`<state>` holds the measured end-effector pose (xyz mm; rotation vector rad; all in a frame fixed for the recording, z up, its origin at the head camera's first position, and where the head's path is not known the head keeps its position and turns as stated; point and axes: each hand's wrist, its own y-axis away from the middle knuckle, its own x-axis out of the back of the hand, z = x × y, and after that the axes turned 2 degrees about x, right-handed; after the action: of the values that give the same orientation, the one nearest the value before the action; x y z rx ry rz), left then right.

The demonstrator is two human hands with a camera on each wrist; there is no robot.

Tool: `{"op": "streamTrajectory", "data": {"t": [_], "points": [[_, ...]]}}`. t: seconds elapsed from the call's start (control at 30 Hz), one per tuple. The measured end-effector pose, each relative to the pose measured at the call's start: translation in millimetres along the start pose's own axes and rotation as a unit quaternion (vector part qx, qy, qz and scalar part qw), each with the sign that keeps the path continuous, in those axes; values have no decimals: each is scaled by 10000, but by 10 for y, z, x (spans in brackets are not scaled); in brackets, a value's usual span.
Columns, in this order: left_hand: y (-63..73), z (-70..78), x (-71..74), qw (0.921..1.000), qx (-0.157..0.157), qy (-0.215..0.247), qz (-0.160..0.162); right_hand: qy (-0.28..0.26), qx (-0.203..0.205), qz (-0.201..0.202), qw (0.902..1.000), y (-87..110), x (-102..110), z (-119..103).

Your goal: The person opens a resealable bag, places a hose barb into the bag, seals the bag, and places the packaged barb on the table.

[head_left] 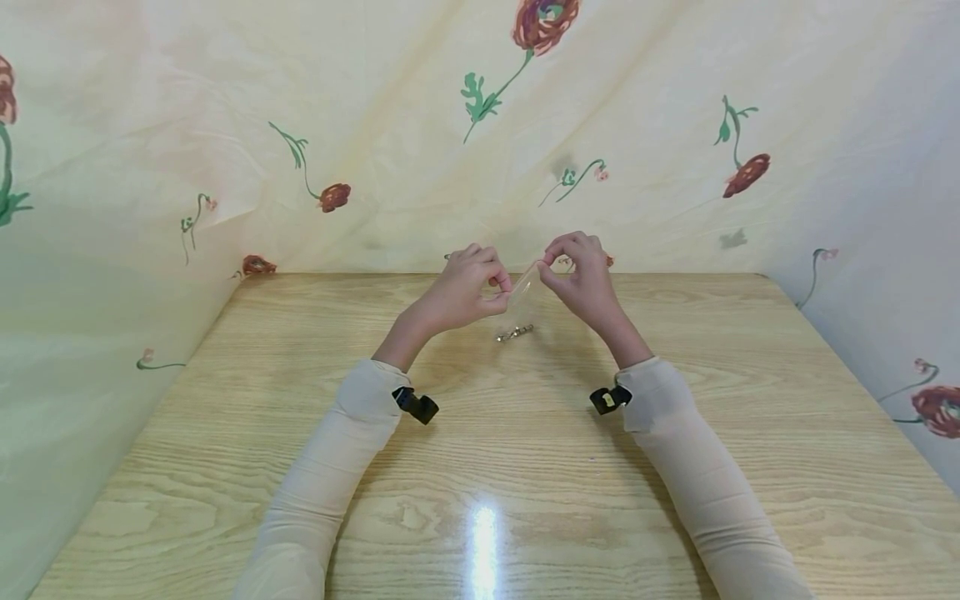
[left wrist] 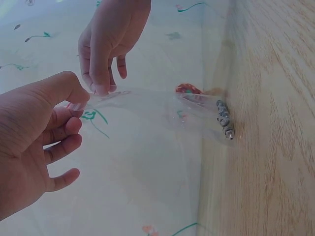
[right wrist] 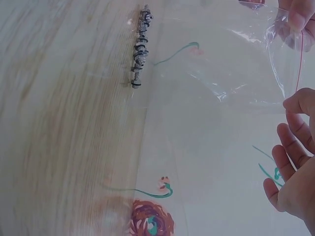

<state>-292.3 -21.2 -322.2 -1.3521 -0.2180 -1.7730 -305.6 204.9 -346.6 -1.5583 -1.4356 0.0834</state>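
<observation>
A clear plastic zip bag [right wrist: 211, 64] with a red line along its top hangs between my two hands over the far part of the table. Small metal screws or bolts with dark rings [right wrist: 140, 49] lie in a row along its bottom; their exact kind is hard to tell. My left hand [head_left: 470, 287] pinches one top corner between thumb and forefinger, its other fingers loosely bent. The opposite top corner is pinched by my right hand [head_left: 581, 275]. In the left wrist view the bag [left wrist: 157, 113] stretches sideways, the metal pieces [left wrist: 225, 119] at its far end.
Under the hands is a wood-grain table [head_left: 480, 450] with a bright light reflection near its front. A pale cloth with printed flowers [head_left: 405, 125] hangs behind the table and along both sides. Black straps [head_left: 415, 405] sit at the wrists.
</observation>
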Motion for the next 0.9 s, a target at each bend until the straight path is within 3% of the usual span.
{"op": "streamTrajectory", "data": {"t": [0.9], "points": [[2,-1,2,10000,44,-21,-75,-7,-272,125,9996,-5,27,-12]]}}
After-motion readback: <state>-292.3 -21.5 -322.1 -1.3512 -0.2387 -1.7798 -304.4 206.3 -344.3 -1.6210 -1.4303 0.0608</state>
